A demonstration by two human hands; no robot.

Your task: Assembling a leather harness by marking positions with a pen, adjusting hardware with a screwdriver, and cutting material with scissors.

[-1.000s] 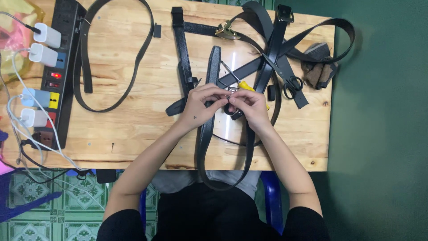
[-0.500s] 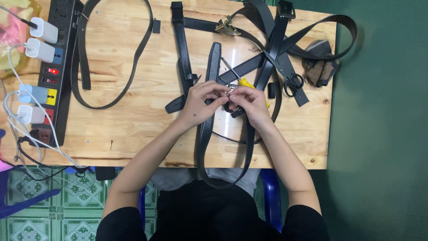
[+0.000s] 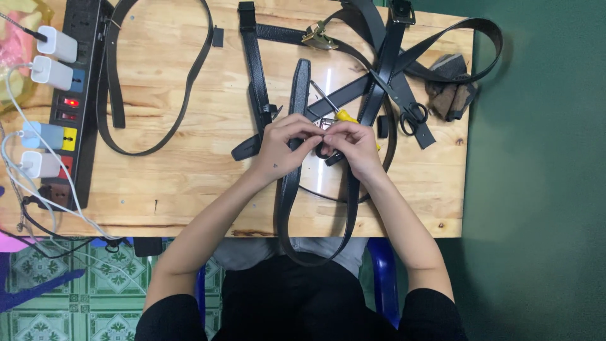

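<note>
Both hands meet over the middle of a wooden table [image 3: 189, 183]. My left hand [image 3: 283, 146] and my right hand [image 3: 353, 145] pinch a black leather belt [image 3: 287, 202] at its metal buckle [image 3: 326, 124]. The belt loops down off the table's front edge toward my lap. A screwdriver with a yellow handle [image 3: 344, 116] lies just behind my right hand, partly hidden by the fingers.
Several more black belts [image 3: 385, 76] lie crossed at the back right, with a brass buckle [image 3: 319, 38], black scissors [image 3: 413, 117] and a dark cloth [image 3: 451, 85]. Another belt [image 3: 148, 148] loops at the left. A black power strip [image 3: 69, 101] with white chargers runs along the left edge.
The hands stay together on the buckle with only small finger shifts. Nothing else on the table has moved.
</note>
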